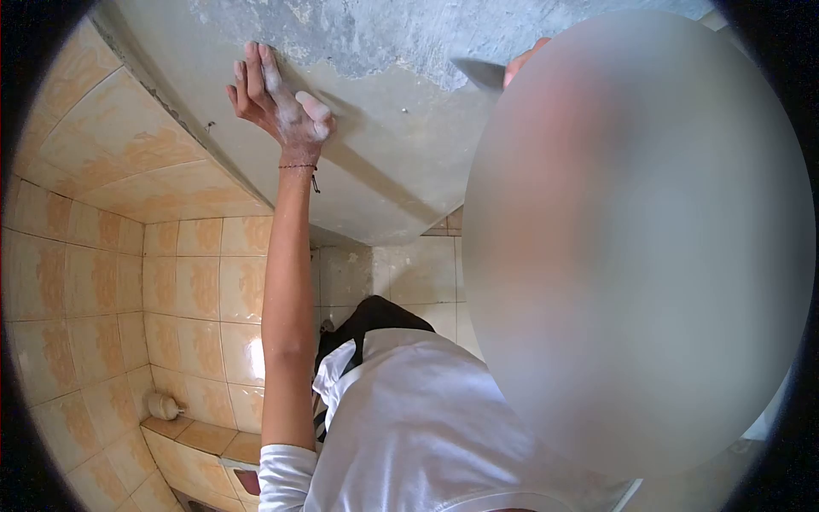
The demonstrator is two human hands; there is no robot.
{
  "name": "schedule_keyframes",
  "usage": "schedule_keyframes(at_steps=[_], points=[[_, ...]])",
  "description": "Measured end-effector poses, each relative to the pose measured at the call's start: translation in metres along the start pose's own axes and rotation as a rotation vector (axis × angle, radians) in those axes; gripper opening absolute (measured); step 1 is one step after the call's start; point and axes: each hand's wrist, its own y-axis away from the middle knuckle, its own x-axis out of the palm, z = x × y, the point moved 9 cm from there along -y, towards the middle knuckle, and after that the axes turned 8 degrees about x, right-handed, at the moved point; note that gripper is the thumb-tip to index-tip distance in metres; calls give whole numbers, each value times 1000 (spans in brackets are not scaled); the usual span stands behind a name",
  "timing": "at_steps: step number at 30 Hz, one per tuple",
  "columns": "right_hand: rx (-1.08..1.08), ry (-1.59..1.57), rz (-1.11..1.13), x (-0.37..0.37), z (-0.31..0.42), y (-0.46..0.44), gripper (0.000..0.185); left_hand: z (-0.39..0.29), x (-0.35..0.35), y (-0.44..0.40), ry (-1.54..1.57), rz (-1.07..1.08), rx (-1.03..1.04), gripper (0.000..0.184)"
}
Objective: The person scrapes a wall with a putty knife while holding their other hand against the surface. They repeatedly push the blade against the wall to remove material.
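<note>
My left hand (281,102) is dusted with white powder and rests against the grey wall (384,162), fingers stretched out. It holds nothing, and a thin dark bracelet circles its wrist. Only a few fingers of my right hand (522,64) show; a large blurred oval hides the rest of it. They grip a scraper, whose grey metal blade (479,75) lies at the ragged edge between the smooth grey coat and a rougher bluish patch (384,34). The scraper's handle is hidden.
Orange-and-cream tiles (183,273) cover the wall on the left. A small cream-coloured container (164,406) stands on a tiled ledge (205,435) at lower left. Pale floor tiles (418,264) lie below. The blurred oval covers much of the right side.
</note>
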Motion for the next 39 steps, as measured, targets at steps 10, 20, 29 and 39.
schedule_keyframes(at_steps=[10, 20, 29, 39], points=[[-10, -75, -148, 22, -11, 5, 45, -1, 0, -1, 23, -22, 10, 71], [20, -15, -318, 12, -27, 19, 42, -12, -6, -7, 24, -68, 79, 71], [49, -48, -327, 18, -37, 24, 47, -10, -4, -6, 5, -51, 46, 70], [44, -72, -357, 20, -40, 47, 30, -8, -3, -3, 11, -48, 59, 68]])
